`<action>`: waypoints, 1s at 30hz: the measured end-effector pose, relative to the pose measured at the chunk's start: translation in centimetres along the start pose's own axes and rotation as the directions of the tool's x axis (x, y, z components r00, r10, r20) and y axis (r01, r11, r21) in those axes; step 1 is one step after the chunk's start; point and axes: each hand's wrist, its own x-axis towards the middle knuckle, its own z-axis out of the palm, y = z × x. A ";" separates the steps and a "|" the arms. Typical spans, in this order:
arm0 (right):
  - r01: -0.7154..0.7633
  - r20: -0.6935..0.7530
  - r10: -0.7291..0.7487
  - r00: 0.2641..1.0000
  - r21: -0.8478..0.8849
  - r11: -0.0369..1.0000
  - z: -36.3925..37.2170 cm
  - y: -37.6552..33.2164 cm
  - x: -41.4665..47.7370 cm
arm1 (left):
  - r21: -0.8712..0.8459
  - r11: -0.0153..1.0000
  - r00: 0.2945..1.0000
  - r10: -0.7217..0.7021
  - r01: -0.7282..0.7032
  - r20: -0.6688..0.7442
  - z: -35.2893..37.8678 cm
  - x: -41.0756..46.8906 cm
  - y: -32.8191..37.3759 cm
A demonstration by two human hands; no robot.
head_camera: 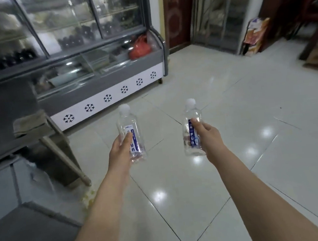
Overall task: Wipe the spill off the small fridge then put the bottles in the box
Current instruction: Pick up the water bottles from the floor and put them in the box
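Both arms reach forward over the white tiled floor, each hand carrying a clear water bottle with a white cap and a blue and white label. My left hand (121,150) grips the left bottle (130,135) from below and behind. My right hand (207,134) holds the right bottle (192,130) by its side, thumb on the label. Both bottles stand nearly upright. A folded brownish cloth (30,123) lies on a grey surface (1,121) at the left. No box shows clearly.
A large glass display freezer (99,67) with snowflake marks runs along the back left. A wooden leg (63,156) slants to the floor near yellowish bits (89,198). A colourful carton (254,35) leans by the far doorway. Dark furniture stands at the right edge.
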 end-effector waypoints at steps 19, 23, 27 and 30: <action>0.112 -0.309 -0.081 0.948 0.085 0.990 -25.4 -12.0 13.9 | -0.030 0.999 0.945 0.032 -0.023 0.324 33.1 9.8 2.4; 0.089 -0.353 -0.063 0.934 0.057 0.994 -26.5 -13.3 20.2 | -0.029 1.000 0.932 0.020 -0.010 0.362 37.7 16.0 2.7; 0.074 -0.364 -0.052 0.930 0.049 0.996 -26.5 -16.2 27.6 | -0.024 1.000 0.920 0.007 0.003 0.391 42.2 23.3 4.0; 0.091 -0.374 -0.066 0.925 0.050 0.995 -26.4 -19.0 33.3 | 0.001 1.000 0.914 0.002 -0.003 0.406 45.7 28.6 5.6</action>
